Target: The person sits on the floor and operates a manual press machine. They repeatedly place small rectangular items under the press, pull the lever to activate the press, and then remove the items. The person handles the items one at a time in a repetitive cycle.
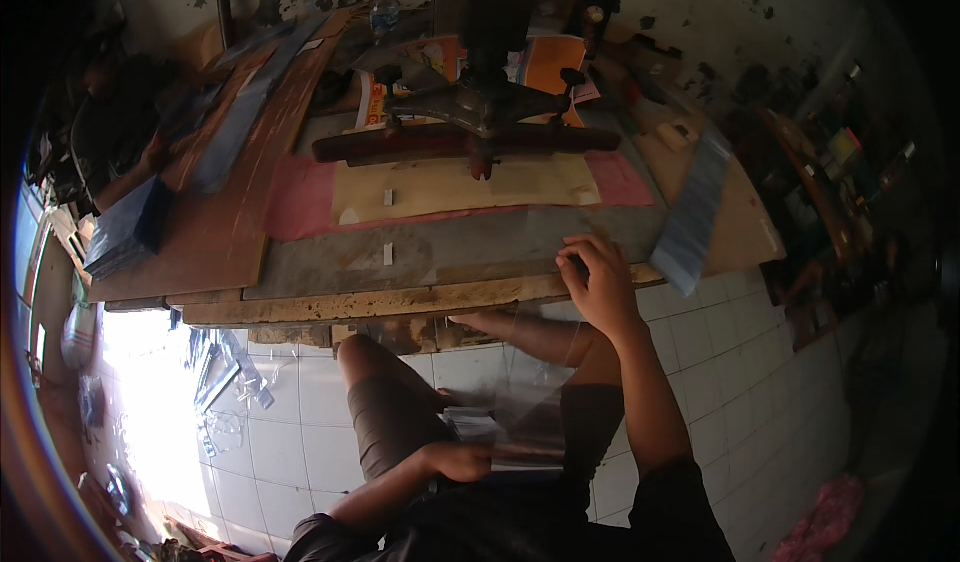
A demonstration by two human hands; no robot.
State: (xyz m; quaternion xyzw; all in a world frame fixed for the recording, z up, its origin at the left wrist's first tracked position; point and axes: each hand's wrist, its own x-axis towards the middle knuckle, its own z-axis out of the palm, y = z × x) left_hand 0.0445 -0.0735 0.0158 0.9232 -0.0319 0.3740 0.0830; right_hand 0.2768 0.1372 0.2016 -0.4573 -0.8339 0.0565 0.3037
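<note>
My left hand (460,460) is closed at the edge of clear plastic sheets (475,424) lying over my lap. Motion blurs the sheets, and a faint see-through film rises from them between my knees. Just over the front edge of the workbench (420,257) is my right hand (597,277), thumb and fingers curled together; what they hold, if anything, I cannot make out. Before me a dark metal press bar (465,144) hangs above a yellow sheet (460,184), which lies on a pink one (300,197).
A stack of bluish plastic sleeves (130,227) lies at the bench's left end, and a long plastic strip (695,212) overhangs its right edge. Another person (125,142) sits at the far left. A water bottle (384,12) stands behind. Plastic scraps (225,377) litter the tiled floor.
</note>
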